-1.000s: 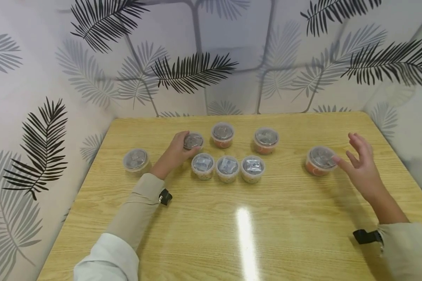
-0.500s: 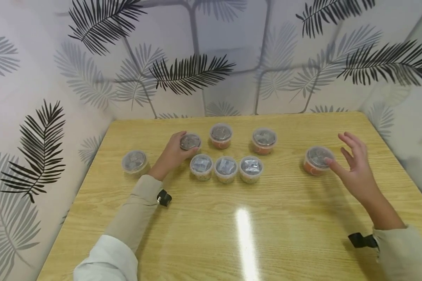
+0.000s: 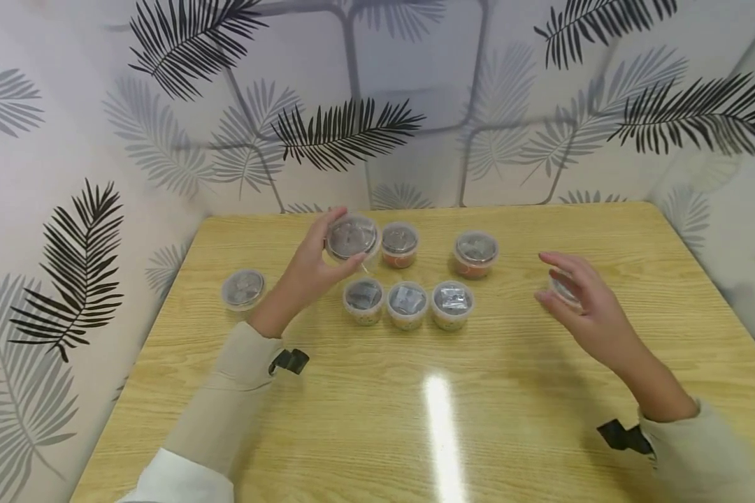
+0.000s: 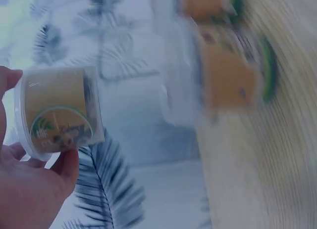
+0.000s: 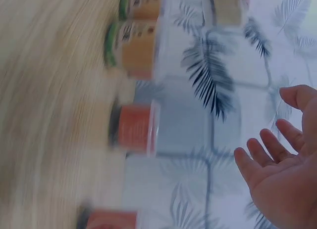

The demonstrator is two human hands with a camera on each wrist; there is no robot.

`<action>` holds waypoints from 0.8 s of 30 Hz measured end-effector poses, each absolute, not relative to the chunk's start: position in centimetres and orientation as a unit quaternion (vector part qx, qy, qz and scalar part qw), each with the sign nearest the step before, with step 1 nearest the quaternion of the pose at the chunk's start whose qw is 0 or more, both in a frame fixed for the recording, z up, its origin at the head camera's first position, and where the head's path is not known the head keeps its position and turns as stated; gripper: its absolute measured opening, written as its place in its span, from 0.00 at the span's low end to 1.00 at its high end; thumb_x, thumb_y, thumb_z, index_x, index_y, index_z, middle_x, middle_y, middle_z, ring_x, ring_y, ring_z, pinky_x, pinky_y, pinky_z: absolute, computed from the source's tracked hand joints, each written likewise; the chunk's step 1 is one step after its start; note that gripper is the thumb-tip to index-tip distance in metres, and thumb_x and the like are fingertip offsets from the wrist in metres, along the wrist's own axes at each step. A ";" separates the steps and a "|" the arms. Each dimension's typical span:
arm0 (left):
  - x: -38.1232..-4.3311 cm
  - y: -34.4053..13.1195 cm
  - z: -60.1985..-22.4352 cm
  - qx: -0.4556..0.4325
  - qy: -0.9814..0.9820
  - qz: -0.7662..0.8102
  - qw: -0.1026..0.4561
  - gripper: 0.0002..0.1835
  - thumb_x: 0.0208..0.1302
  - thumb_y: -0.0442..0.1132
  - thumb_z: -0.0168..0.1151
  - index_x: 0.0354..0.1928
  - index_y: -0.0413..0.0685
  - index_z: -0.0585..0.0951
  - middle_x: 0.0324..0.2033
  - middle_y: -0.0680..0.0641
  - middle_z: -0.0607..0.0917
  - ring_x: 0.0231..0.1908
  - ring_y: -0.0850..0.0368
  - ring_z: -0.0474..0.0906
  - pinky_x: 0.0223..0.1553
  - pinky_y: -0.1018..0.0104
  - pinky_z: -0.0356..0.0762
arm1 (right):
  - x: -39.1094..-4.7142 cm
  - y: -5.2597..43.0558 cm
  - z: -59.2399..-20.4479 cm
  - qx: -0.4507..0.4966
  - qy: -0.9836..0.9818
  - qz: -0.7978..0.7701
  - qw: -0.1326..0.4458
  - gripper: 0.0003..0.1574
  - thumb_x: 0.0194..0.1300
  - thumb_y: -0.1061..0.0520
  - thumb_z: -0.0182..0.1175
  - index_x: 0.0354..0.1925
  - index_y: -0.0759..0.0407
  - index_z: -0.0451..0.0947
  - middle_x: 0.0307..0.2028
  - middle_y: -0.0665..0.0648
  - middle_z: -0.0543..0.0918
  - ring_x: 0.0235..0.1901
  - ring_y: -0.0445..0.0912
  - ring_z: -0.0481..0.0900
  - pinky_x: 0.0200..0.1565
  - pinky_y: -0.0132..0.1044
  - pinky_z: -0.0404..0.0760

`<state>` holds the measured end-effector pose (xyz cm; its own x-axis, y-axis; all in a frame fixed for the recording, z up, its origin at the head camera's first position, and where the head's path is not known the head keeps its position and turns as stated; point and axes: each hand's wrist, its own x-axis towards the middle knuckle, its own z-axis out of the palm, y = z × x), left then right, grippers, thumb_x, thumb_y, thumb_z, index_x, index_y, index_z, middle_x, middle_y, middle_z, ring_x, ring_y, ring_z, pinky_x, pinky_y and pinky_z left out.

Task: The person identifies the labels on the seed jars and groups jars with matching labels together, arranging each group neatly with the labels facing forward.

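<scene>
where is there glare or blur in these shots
Head view: white glare streak on the yellow wooden table; left wrist view: orange-green round plastic tubs smeared, tan-labelled clear plastic tub in the left hand sharper; right wrist view: red round plastic tubs blurred, right hand clearer.

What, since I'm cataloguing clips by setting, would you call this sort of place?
Probably an indoor work nook: a wood-grain table, leaf-patterned walls close around it, and several lidded tubs standing on it.

I note a wood-grain table (image 3: 346, 419) bearing one bright streak of glare (image 3: 442, 433). Behind it I record a pale wall (image 3: 415, 63) printed with dark leaves (image 3: 346, 136).
</scene>
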<state>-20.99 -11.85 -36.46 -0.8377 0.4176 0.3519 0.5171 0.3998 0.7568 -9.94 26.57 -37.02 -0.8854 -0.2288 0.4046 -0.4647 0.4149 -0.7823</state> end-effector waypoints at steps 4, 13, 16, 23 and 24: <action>-18.3 -10.0 -35.2 -0.323 -0.780 -0.536 -0.012 0.40 0.59 0.37 0.64 0.70 0.49 0.54 0.65 0.50 0.62 0.59 0.56 0.65 0.57 0.59 0.66 | -10.4 23.8 -37.5 0.269 -0.810 0.514 0.084 0.37 0.59 0.74 0.57 0.65 0.62 0.61 0.62 0.57 0.64 0.63 0.46 0.61 0.60 0.32 0.64; -13.4 -7.1 -33.3 -0.377 -0.672 -0.621 -0.143 0.38 0.62 0.31 0.60 0.70 0.40 0.52 0.66 0.44 0.61 0.63 0.53 0.61 0.62 0.59 0.61 | -10.2 18.3 -37.2 0.323 -0.747 0.581 -0.013 0.43 0.63 0.70 0.55 0.71 0.52 0.51 0.67 0.53 0.59 0.65 0.50 0.57 0.63 0.41 0.60; -13.1 -6.7 -34.4 -0.399 -0.638 -0.645 -0.135 0.37 0.62 0.34 0.60 0.69 0.39 0.53 0.66 0.47 0.61 0.64 0.52 0.59 0.62 0.58 0.61 | -10.0 17.6 -37.6 0.323 -0.721 0.611 -0.044 0.42 0.65 0.67 0.54 0.71 0.52 0.49 0.67 0.55 0.59 0.66 0.50 0.57 0.62 0.40 0.62; -12.2 -6.3 -35.4 -0.403 -0.614 -0.669 -0.111 0.36 0.64 0.40 0.60 0.69 0.44 0.54 0.68 0.48 0.56 0.66 0.51 0.54 0.64 0.57 0.56 | -9.4 16.7 -38.1 0.299 -0.667 0.679 -0.064 0.37 0.68 0.68 0.51 0.70 0.60 0.50 0.66 0.61 0.60 0.63 0.52 0.61 0.58 0.37 0.68; -12.1 -6.3 -35.4 -0.401 -0.616 -0.669 -0.110 0.36 0.64 0.41 0.59 0.69 0.44 0.54 0.68 0.47 0.55 0.67 0.52 0.53 0.65 0.57 0.54 | -9.3 16.7 -38.1 0.295 -0.667 0.682 -0.062 0.36 0.68 0.67 0.50 0.70 0.61 0.51 0.66 0.61 0.61 0.63 0.51 0.61 0.57 0.37 0.69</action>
<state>-12.09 -6.28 -35.40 -0.6536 0.6416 0.4015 0.3465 -0.2179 0.9124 -9.32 16.68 -38.15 -0.8188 -0.4767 0.3198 -0.3090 -0.1036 -0.9454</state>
